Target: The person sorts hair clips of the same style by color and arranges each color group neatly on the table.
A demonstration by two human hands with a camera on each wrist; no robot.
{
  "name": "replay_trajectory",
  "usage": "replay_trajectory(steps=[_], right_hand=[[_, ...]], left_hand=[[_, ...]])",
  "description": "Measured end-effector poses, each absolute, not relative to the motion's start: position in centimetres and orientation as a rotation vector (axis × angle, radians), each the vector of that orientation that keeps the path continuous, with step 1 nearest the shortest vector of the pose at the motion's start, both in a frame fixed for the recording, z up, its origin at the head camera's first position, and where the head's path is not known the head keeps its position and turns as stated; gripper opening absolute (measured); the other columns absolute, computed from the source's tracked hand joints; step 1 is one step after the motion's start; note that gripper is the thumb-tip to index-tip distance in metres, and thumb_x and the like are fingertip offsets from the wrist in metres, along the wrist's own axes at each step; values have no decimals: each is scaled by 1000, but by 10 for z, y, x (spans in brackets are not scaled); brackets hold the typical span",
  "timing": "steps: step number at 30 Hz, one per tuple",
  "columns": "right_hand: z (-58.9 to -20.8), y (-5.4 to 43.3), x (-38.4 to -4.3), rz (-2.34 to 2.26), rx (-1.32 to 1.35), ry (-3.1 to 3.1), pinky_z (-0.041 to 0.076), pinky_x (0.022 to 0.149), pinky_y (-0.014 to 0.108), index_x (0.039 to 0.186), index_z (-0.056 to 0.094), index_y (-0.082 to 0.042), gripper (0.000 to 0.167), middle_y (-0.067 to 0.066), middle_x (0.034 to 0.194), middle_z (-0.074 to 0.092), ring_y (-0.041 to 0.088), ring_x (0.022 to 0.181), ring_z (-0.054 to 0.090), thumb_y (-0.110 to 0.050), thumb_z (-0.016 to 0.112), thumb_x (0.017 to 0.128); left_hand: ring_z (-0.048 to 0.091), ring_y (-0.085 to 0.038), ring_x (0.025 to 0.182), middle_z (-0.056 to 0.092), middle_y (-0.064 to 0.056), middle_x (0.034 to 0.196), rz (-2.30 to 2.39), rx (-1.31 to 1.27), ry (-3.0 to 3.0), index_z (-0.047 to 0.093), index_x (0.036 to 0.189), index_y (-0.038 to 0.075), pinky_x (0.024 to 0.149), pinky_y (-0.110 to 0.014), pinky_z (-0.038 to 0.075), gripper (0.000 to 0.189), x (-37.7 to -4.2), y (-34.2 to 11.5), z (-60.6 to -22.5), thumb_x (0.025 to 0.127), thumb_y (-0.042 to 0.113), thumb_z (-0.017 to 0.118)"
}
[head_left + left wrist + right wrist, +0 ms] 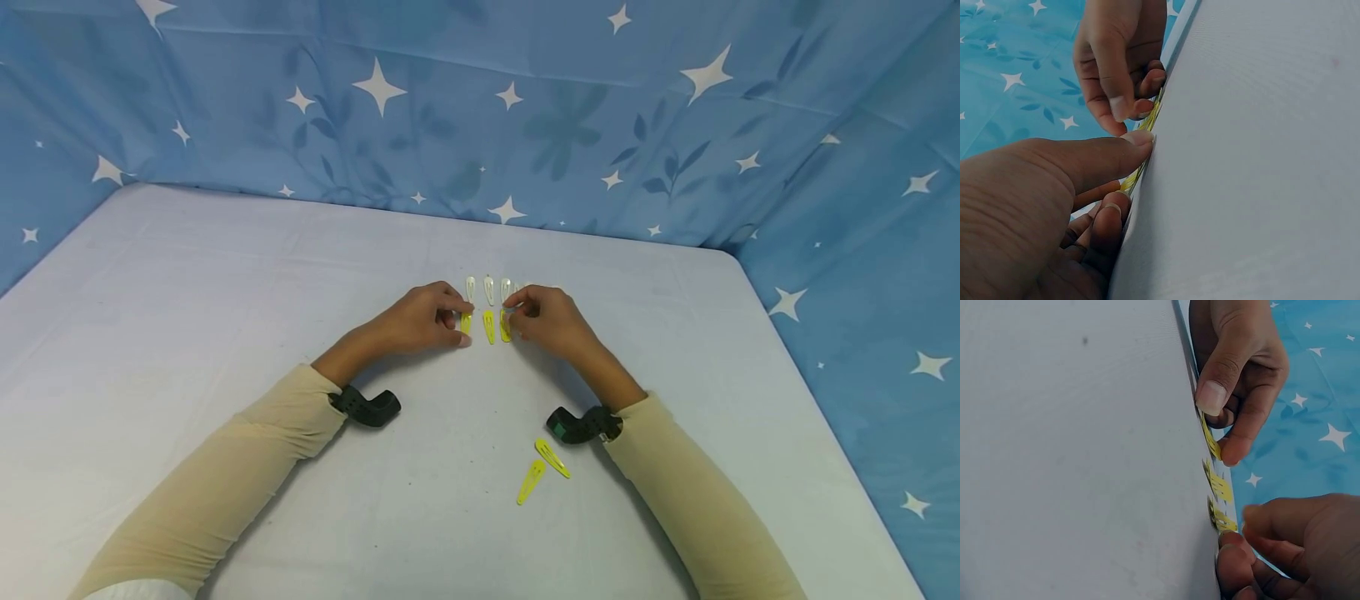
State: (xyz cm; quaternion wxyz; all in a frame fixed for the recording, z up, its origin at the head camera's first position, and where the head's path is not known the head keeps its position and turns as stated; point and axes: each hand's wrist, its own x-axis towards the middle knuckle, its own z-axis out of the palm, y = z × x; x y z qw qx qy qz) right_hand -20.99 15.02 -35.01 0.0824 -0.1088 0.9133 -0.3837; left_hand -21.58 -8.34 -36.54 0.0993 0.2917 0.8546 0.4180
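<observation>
My left hand [426, 318] holds a yellow snap hair clip [466, 323] by its two ends, thumb at the near end and index finger at the far end, flat on the table. A second yellow clip [489, 327] lies between the hands. At the right of this row, my right hand [546, 320] has its curled fingertips at another yellow clip [505, 328], covering part of its right side. Just behind runs a row of white hair clips [489, 290], partly hidden by the right fingers. In the right wrist view, the yellow clips [1219, 484] appear edge-on along the table.
Two loose yellow hair clips [531, 482] lie nearer the front, beside the right forearm. The white-covered table [300, 508] meets a blue star-patterned curtain [450, 108] at the back and right. Black wrist cameras [367, 407] sit on both wrists.
</observation>
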Motion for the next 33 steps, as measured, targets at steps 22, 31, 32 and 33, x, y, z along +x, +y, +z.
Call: replay_trajectory(steps=[22, 31, 32, 33], right_hand=[[-348, 181, -185, -1377, -460, 2448, 50, 64, 30, 113, 67, -1, 23, 12, 90, 66, 26, 77, 60, -13, 56, 96], [-349, 191, -171, -1335, -632, 2314, 50, 66, 30, 114, 67, -4, 23, 10, 91, 65, 26, 78, 61, -17, 63, 96], [-349, 192, -169, -1327, -647, 2301, 49, 67, 30, 114, 67, -5, 23, 9, 93, 65, 25, 78, 61, -17, 63, 95], [-349, 193, -167, -1317, -662, 2288, 49, 68, 30, 115, 67, -5, 22, 9, 94, 65, 25, 79, 61, -16, 63, 96]], left_hand=[[56, -17, 84, 56, -10, 109, 1218, 852, 2545, 65, 124, -1, 77, -31, 47, 46, -215, -83, -364, 82, 12, 78], [56, -18, 84, 55, -10, 108, 1233, 869, 2547, 65, 124, -3, 76, -31, 47, 46, -215, -83, -367, 82, 11, 77], [56, -17, 84, 55, -10, 108, 1235, 871, 2544, 64, 125, -3, 76, -31, 47, 46, -215, -83, -367, 82, 11, 77], [56, -17, 84, 55, -10, 108, 1235, 871, 2544, 64, 125, -3, 76, -31, 47, 46, -215, -83, -367, 82, 11, 77]])
